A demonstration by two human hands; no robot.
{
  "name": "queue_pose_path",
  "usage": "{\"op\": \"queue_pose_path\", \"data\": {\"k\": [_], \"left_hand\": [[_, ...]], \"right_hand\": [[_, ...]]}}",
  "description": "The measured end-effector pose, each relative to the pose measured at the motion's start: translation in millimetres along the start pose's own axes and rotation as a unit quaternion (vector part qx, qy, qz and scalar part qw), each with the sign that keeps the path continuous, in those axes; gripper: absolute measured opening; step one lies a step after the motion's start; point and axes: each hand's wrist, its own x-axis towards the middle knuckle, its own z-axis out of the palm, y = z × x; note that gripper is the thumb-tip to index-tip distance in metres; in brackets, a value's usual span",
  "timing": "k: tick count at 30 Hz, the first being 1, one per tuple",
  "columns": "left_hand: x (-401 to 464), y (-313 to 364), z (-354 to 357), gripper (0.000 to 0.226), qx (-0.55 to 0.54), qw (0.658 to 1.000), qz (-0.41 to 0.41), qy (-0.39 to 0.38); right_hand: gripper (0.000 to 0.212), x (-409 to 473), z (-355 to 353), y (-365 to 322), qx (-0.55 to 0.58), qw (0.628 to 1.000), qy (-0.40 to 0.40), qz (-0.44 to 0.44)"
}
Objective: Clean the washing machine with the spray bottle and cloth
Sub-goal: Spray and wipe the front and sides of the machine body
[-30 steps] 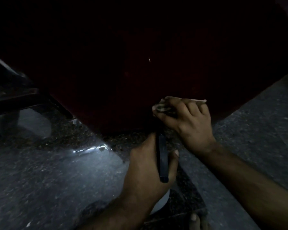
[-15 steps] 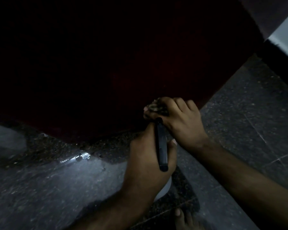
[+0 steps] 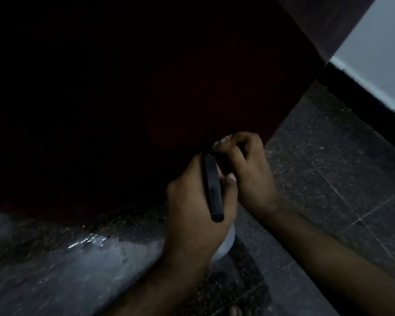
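The washing machine [image 3: 146,92] is a dark red body filling the upper half of a very dim head view. My left hand [image 3: 192,201] grips the spray bottle by its black head [image 3: 212,190], and the white bottle body [image 3: 226,245] pokes out below my palm. My right hand [image 3: 249,169] has its fingers curled round a bunched cloth [image 3: 225,139], of which only a pale scrap shows at my fingertips. That hand presses the cloth against the machine's lower front, close to its right corner, just above the bottle's nozzle end.
Speckled granite floor tiles [image 3: 328,179] run to the right and below. A wet, shiny patch [image 3: 87,242] lies on the floor at the machine's base. A pale wall [image 3: 385,65] with a dark skirting stands at the right. My toes [image 3: 236,311] show at the bottom edge.
My right hand has slid rightwards along the machine's lower edge towards its corner, and the cloth has bunched up under my fingers. The view has swung right, bringing the wall in.
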Motion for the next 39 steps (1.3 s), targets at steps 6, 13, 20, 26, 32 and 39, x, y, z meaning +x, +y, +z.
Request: {"op": "queue_pose_path", "data": {"k": [6,13,20,26,32,39], "left_hand": [[18,16,8,0.024,-0.030,0.999,0.022,-0.006],[39,59,16,0.015,0.002,0.996,0.063,-0.061],[55,129,1,0.016,0.001,0.994,0.074,-0.085],[64,204,-25,0.013,-0.017,0.994,0.084,-0.071],[76,282,-68,0.011,-0.049,0.990,0.126,-0.038],[80,345,-132,0.010,-0.056,0.975,0.214,0.018]], "right_hand": [[0.039,1,-11,29,0.173,0.962,0.131,0.168],[0.034,29,-29,29,0.314,0.844,0.249,0.357],[0.031,87,-87,10,0.374,0.789,0.336,0.354],[0.029,149,-152,-23,0.411,0.761,0.417,0.280],[0.027,228,-216,-78,0.411,0.719,0.502,0.250],[0.034,293,-282,-147,0.407,0.712,0.540,0.187]]}}
